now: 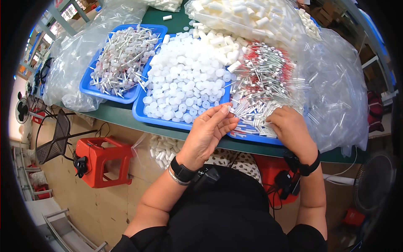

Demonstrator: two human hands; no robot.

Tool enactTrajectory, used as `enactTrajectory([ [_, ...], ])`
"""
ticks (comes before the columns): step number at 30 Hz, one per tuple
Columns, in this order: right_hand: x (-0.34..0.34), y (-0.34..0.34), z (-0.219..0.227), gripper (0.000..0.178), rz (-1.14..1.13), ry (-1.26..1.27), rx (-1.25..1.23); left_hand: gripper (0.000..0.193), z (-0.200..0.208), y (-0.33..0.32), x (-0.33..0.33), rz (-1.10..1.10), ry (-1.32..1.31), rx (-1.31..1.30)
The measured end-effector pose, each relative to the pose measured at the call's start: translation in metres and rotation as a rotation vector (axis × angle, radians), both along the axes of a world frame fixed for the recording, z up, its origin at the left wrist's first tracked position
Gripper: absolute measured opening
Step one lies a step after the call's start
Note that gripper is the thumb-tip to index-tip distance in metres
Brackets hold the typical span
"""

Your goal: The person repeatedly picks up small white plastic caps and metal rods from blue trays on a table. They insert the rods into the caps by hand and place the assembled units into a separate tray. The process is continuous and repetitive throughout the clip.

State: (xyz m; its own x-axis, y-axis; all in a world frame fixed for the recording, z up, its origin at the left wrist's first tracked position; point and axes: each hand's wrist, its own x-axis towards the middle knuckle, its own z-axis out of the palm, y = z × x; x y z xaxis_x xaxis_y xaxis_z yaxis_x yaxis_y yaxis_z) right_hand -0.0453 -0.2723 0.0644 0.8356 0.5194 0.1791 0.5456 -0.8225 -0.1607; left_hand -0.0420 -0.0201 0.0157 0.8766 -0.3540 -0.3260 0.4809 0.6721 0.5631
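A green table [153, 17] spanned the view, bearing a clear bag of white cylinders [252, 17] at its far side. Nearer stood three blue trays: left tray [111, 97], middle tray [161, 122] and right tray [260, 138]. Between the last two, the left hand [208, 130] was raised, thumb and forefinger nearly meeting; whether they held anything could not be told. The right hand [294, 130] reached into the right tray, fingers narrowly curled, their grip hidden. Translucent discs [180, 80] filled the middle tray; thin white rods [258, 113] lay under the right fingertips.
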Motion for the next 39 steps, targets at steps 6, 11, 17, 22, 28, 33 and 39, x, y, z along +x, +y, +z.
enactTrajectory([
  [6,0.001,0.001,-0.016,0.004,0.055,-0.006,-0.082,0.034,-0.003,-0.006,-0.002,-0.041,0.0,-0.044],
  [11,-0.001,0.003,-0.011,0.006,-0.017,0.079,0.302,0.036,-0.001,-0.009,-0.002,-0.041,0.02,-0.066],
  [17,-0.01,0.016,0.003,0.009,-0.05,0.117,0.514,0.039,0.007,-0.014,-0.003,-0.041,0.004,-0.075],
  [22,-0.011,0.016,0.005,0.01,-0.086,0.14,0.515,0.039,0.009,-0.013,-0.004,-0.044,0.002,-0.08],
  [28,-0.011,0.02,0.009,0.01,-0.082,0.156,0.531,0.04,0.007,-0.014,-0.005,-0.069,-0.01,-0.055],
  [33,-0.013,0.028,0.005,0.014,-0.173,0.599,0.822,0.039,0.003,-0.022,-0.012,-0.152,-0.077,-0.005],
  [39,-0.008,0.032,0.007,0.024,-0.276,0.992,0.939,0.037,0.003,-0.015,-0.016,-0.211,-0.163,0.067],
])
